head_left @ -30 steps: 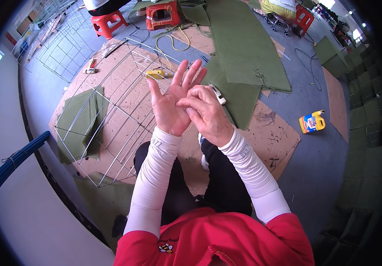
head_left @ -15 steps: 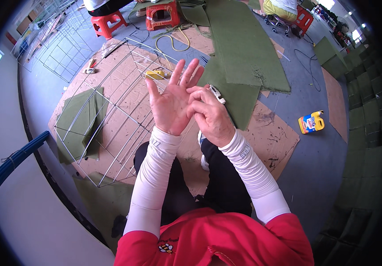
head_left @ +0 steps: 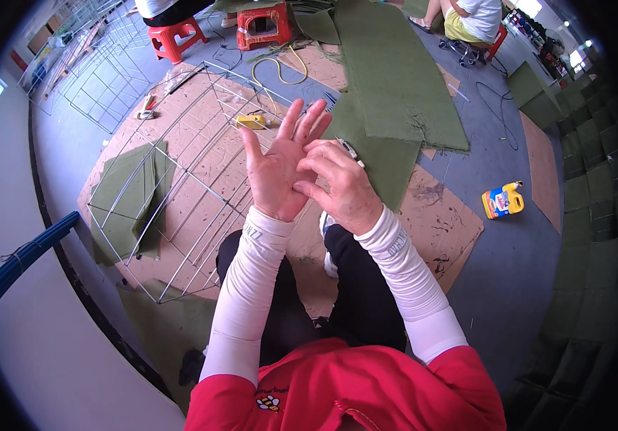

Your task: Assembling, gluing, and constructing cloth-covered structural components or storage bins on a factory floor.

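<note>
My left hand (head_left: 277,172) is raised palm up in front of me, its fingers stretched and spread. Against its palm, on the little-finger side, rest the bent fingers and thumb of my right hand (head_left: 346,188). The right fingertips are pinched in; anything between them is too small or hidden to make out. Beneath my hands, a wire frame (head_left: 189,172) of thin metal rods lies to the left. A yellow tool (head_left: 251,122) sits just beyond my left hand, and a white object (head_left: 347,149), partly hidden by my right hand, lies on the green sheet behind it.
Stained cardboard (head_left: 442,233) covers the floor. Green sheets (head_left: 126,176) lie at left, and long green panels (head_left: 395,86) stretch away ahead. A yellow jug (head_left: 503,201) stands at right, near stacked green pieces (head_left: 587,190). Red stools (head_left: 262,26) and a seated person (head_left: 478,21) are farther off.
My right fingers have shifted slightly across the left palm, with the thumb tip moving a little left. The seated person at the far right has leaned into view.
</note>
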Available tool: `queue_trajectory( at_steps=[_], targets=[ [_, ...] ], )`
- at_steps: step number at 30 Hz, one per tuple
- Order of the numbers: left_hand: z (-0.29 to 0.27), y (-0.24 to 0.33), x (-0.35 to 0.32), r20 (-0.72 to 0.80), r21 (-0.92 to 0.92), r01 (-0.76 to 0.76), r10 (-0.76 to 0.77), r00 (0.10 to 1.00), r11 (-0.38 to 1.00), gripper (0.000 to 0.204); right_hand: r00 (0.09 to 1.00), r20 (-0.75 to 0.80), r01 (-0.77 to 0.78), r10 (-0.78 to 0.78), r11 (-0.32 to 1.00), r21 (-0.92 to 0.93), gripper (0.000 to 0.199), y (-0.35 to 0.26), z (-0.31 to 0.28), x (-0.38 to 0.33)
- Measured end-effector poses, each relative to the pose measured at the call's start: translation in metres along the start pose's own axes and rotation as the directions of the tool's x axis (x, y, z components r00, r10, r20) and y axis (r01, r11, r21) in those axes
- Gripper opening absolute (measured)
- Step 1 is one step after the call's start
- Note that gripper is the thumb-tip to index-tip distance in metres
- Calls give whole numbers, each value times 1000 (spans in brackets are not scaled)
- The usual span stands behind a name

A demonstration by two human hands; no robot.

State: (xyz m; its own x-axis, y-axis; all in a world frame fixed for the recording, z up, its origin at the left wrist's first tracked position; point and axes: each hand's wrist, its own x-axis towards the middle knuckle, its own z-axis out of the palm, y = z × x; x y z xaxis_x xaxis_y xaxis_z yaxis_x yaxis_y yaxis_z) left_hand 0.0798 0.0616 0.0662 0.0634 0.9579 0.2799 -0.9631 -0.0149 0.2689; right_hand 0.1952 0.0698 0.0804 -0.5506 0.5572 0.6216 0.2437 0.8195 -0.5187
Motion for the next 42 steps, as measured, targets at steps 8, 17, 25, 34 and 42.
queue_trajectory(
  at_steps=[8, 17, 25, 34, 42],
  targets=[
    [4, -2, 0, -21, 58, 39, -38, 999, 998, 92, 996, -77, 24, -36, 989, -144, 21, 3, 2, 4],
    [4, -2, -1, -27, 9, 45, -45, 999, 999, 89, 999, -43, 21, -26, 992, -121, 21, 4, 5, 4],
    [15, -5, -2, 8, -165, 50, -50, 999, 985, 85, 938, -328, -152, 115, 984, -90, 14, 11, -5, 4],
    [14, -7, -3, -66, -164, 93, -105, 992, 982, 85, 937, -345, -53, -53, 955, -293, 17, 15, -2, 13],
    [14, -6, -7, -37, -162, 84, -91, 995, 983, 86, 946, -320, -48, -44, 961, -274, 16, 16, -3, 11]
  ],
)
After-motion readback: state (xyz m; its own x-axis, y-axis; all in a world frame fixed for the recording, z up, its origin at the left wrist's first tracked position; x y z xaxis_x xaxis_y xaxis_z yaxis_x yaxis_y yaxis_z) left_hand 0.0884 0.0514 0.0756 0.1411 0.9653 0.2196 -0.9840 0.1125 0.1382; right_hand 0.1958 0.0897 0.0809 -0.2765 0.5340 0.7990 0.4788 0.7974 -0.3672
